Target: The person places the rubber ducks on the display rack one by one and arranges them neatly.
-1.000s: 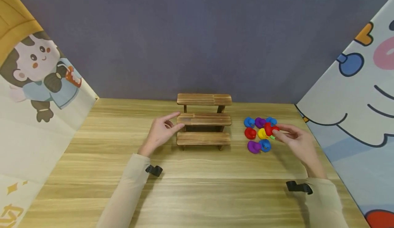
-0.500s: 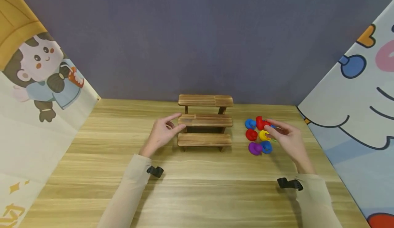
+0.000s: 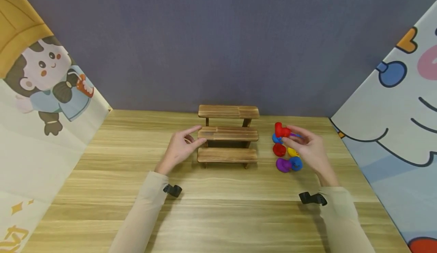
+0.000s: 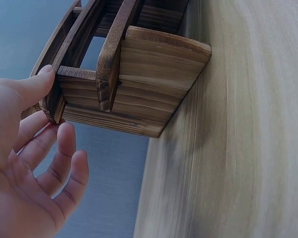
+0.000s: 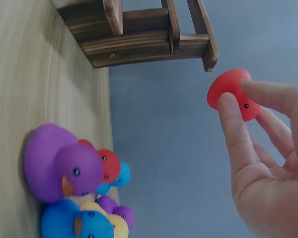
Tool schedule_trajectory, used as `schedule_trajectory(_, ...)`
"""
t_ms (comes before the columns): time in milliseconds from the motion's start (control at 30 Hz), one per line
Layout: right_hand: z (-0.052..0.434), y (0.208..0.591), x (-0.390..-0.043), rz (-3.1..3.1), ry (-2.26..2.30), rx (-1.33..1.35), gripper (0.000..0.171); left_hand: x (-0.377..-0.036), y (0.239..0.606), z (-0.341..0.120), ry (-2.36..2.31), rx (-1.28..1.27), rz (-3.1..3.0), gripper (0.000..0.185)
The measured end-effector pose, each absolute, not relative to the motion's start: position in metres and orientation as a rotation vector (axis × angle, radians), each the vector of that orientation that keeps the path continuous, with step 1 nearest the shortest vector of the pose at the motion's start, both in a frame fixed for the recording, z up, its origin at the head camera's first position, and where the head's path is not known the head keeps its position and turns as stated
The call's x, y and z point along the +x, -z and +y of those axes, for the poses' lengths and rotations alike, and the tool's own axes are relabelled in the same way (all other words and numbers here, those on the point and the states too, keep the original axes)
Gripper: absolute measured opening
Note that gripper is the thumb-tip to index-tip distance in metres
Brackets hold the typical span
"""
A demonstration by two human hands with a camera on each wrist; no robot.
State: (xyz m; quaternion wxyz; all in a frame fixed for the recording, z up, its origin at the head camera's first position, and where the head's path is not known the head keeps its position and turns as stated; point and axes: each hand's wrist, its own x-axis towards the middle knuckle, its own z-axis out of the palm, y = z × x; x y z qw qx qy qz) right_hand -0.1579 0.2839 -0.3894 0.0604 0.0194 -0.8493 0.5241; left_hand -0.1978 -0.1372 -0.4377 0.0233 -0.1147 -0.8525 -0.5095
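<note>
right of centre in the head view, the right hand point(image 3: 308, 150) is pinching a red rubber duck point(image 3: 281, 130) between thumb and fingertips, lifted clear of the duck cluster point(image 3: 286, 158) lying on the table point(image 3: 218, 207), likely to carry it. the left hand point(image 3: 179, 148) is resting with loose, relaxed fingers, holding nothing, fingertips touching the middle step's end of the three-tier wooden stand point(image 3: 228, 133), seemingly steadying it.

1. A staged tabletop booth, not a lived-in room.
2. A plain grey backdrop point(image 3: 218, 40) closes it at 12 o'clock.
3. Cartoon-printed panels point(image 3: 37, 93) wall it at 9 and 3 o'clock.
4. A wooden table point(image 3: 218, 215) bears a small stepped rack point(image 3: 228, 134) and toy ducks point(image 3: 286, 158).
</note>
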Motion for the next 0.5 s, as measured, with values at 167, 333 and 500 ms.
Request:
schedule_trajectory(167,0.274,0.387,-0.161,-2.563,-1.59,0.072,0.057,-0.197,0.438,-0.137,1.584,-0.355,-2.633,0.054)
schedule_trajectory(333,0.268,0.383,-0.164,-2.581,-1.531,0.122,0.055,-0.198,0.439,-0.136,1.589,-0.354,-2.629,0.054)
schedule_trajectory(500,0.263,0.38,-0.169,-2.587,-1.494,0.183,0.053,-0.199,0.44,-0.136,1.579,-0.353,-2.627,0.053)
